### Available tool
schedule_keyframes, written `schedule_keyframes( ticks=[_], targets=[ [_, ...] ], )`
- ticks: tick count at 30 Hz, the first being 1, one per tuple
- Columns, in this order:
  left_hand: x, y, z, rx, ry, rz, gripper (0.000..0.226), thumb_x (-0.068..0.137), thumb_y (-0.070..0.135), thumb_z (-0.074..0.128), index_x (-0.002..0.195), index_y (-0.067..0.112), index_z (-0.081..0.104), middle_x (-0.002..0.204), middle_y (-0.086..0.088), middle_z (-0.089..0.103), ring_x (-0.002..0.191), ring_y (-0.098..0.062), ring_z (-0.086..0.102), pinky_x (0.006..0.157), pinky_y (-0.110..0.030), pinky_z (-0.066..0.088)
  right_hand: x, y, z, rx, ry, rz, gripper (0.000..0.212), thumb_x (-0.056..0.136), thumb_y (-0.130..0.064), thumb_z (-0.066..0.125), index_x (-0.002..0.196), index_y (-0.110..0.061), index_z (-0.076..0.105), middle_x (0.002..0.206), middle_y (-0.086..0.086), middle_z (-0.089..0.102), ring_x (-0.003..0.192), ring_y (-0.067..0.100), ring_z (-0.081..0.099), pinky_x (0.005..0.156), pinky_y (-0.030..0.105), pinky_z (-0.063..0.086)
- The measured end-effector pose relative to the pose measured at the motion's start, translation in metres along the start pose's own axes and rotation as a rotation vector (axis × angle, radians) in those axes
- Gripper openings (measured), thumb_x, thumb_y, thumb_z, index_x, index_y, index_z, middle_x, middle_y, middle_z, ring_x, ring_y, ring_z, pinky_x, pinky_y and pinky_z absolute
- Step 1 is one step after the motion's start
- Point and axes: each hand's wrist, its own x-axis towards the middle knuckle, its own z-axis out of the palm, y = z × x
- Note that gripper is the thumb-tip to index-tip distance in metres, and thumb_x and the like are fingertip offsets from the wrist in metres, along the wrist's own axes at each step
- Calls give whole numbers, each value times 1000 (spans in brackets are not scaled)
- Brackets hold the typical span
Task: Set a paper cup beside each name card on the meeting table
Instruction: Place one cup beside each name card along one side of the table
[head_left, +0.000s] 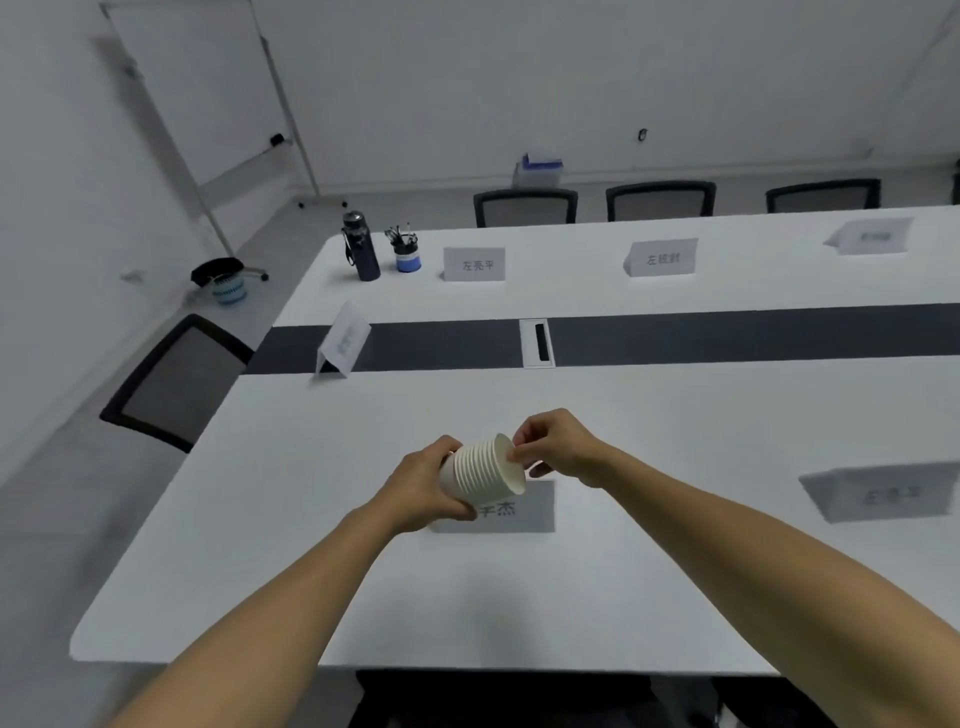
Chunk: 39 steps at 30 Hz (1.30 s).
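Just above the nearest name card, the left hand is wrapped around a sideways stack of paper cups — while the right hand pinches the outermost rim with its fingertips, over the white meeting table.

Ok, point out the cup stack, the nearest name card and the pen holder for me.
cup stack (480, 465): head view, on the ribbed rims along its side.
nearest name card (519, 512): head view, on its front face below the cups.
pen holder (408, 258): head view, on its blue body.
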Motion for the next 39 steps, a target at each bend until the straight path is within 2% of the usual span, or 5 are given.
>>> schedule_keyframes(
  ticks=[10, 14, 19, 24, 39],
  targets=[
    [49, -46, -25, -12, 6, -165, 67, 56, 25, 86, 112, 30, 50, 103, 4, 61, 91, -20, 64, 76, -42, 61, 76, -3, -3, 79, -84, 37, 10, 86, 0, 67, 95, 2, 65, 89, 7, 65, 76, 18, 65, 63, 23, 58],
    [72, -77, -30, 2, 41, -260, 67, 54, 32, 83, 111, 33, 48, 101, 6, 62, 88, -21, 64, 77, -47, 59, 112, -1, -23, 183, 89, 153, 5, 86, 2, 63, 91, -1, 63, 91, 9, 61, 75, 21, 61, 60, 24, 54],
    [89, -113, -21, 16, 24, -350, 64, 54, 37, 81, 107, 34, 46, 96, 9, 62, 88, -21, 63, 82, -46, 55, 153, 44, -7, -26, 245, 328, 6, 87, -1, 65, 92, -4, 63, 81, 9, 64, 66, 23, 65, 66, 35, 61],
    [98, -134, -13, 22, 3, -371, 62, 58, 34, 82, 110, 29, 48, 98, 8, 62, 89, -22, 62, 81, -46, 53, 166, 77, 27, -127, 206, 439, 8, 81, -1, 60, 83, -9, 61, 67, 9, 67, 63, 29, 69, 74, 43, 63],
    [110, -115, -19, 94, 33, -293, 65, 61, 34, 82, 116, 27, 48, 106, 5, 61, 94, -24, 59, 84, -45, 51, 158, 87, 24, -88, 208, 472, 27, 82, -19, 69, 99, 1, 65, 82, 13, 71, 72, 30, 71, 78, 46, 60]
  ],
)
